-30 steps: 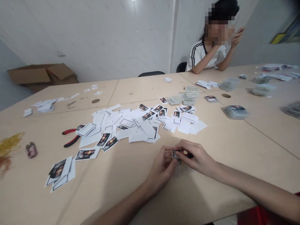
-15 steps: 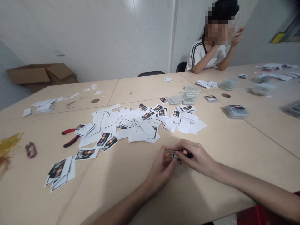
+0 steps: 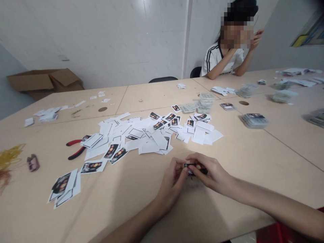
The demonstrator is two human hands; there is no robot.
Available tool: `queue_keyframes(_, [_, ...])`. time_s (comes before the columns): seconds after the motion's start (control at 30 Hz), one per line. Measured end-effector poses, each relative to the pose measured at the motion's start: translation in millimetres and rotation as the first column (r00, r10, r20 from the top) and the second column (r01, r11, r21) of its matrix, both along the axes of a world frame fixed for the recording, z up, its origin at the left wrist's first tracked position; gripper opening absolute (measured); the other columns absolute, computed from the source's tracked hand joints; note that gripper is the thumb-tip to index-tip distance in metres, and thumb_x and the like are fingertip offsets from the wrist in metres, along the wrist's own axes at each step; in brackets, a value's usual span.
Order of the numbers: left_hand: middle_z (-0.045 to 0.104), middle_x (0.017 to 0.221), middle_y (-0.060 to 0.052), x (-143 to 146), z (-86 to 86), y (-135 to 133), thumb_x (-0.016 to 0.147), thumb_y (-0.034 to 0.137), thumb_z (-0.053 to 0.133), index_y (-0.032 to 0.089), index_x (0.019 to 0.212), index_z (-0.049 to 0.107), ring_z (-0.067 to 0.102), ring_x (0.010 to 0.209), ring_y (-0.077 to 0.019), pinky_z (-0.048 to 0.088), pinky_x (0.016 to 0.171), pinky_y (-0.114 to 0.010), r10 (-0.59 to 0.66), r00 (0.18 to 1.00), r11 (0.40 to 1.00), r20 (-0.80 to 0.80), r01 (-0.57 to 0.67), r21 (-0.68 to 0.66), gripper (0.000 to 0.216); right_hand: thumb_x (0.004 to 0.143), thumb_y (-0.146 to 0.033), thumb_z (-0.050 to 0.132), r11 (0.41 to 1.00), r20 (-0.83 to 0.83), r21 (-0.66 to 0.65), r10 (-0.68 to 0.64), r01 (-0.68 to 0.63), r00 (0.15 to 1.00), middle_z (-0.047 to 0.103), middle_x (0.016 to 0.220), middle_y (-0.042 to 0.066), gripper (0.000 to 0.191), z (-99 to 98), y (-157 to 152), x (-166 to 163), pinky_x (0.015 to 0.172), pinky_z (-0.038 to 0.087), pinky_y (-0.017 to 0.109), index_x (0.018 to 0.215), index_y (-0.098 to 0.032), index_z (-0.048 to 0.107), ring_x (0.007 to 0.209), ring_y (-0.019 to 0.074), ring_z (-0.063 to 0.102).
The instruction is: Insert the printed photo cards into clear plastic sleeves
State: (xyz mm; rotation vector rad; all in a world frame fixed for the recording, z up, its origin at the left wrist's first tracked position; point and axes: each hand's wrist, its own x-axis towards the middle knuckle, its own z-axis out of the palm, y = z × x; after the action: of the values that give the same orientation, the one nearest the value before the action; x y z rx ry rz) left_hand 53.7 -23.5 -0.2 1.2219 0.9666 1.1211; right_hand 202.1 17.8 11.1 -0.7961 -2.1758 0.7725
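Note:
A small dark card with an orange glowing print is between my two hands, just above the table's near side. My left hand closes on its left end, thumb on top. From the right, my right hand grips the same card, its thumb lying across the printed face. Something pale and see-through shows faintly below the card; whether it is a box is hard to make out. Beyond my hands lies a spread pile of white paper cards, several showing the same dark print.
Red-handled pliers lie left of the pile, near a pinkish object and yellow rubber bands. Clear plastic boxes are stacked behind; more boxes stand right. A person sits across the table. A cardboard box is far left.
The card has tilted and shifted slightly left and down in my hands, and my fingers have moved a little along it. The things on the table are unchanged.

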Motion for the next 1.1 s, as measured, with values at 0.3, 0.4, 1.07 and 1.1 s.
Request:
queue_keyframes(0.3, [0.061, 0.092, -0.004, -1.2, 1.8, -0.6, 0.082, 0.024, 0.04, 0.018, 0.09, 0.044, 0.056, 0.085, -0.0147, 0.042, 0.073, -0.027, 0.05, 0.994, 0.997, -0.094, -0.045, 0.06, 0.011, 0.08, -0.014, 0.042, 1.0, -0.018, -0.019, 0.016, -0.016, 1.0, 0.057, 0.089, 0.006, 0.022, -0.3, -3.6, -1.2, 0.066, 0.045, 0.023, 0.101, -0.018, 0.045, 0.079, 0.0129, 0.055])
queue_keyframes(0.4, [0.06, 0.092, -0.003, -1.3, 0.5, 0.1, 0.082, 0.023, 0.039, 0.019, 0.093, 0.043, 0.056, 0.085, -0.0139, 0.041, 0.075, -0.028, 0.037, 0.997, 0.997, -0.075, -0.032, 0.071, 0.012, 0.078, -0.013, 0.044, 0.999, -0.022, -0.031, 0.03, -0.031, 0.999, 0.056, 0.089, 0.005, 0.023, 0.7, -3.4, -0.6, 0.069, 0.044, 0.024, 0.101, -0.019, 0.045, 0.081, 0.0128, 0.054])
queue_keyframes(1.07, [0.054, 0.091, -0.003, -0.4, -0.9, 2.1, 0.073, 0.015, 0.051, 0.024, 0.107, 0.033, 0.054, 0.071, -0.0113, 0.041, 0.059, -0.022, -0.123, 0.992, 0.992, -0.012, 0.123, -0.011, 0.039, 0.081, -0.011, 0.037, 0.952, -0.047, 0.283, 0.137, -0.118, 0.989, 0.053, 0.078, 0.006, 0.025, -5.5, 4.6, 4.6, 0.061, 0.045, 0.026, 0.104, -0.018, 0.044, 0.073, 0.0141, 0.051])
queue_keyframes(1.1, [0.054, 0.091, -0.003, -0.4, -0.5, 2.0, 0.073, 0.015, 0.051, 0.024, 0.106, 0.033, 0.054, 0.068, -0.0102, 0.04, 0.057, -0.021, -0.121, 0.993, 0.992, -0.011, 0.121, -0.017, 0.039, 0.081, -0.011, 0.037, 0.945, -0.043, 0.302, 0.142, -0.122, 0.989, 0.053, 0.078, 0.006, 0.025, -6.4, 5.1, 4.6, 0.061, 0.045, 0.026, 0.104, -0.018, 0.044, 0.073, 0.0142, 0.051])
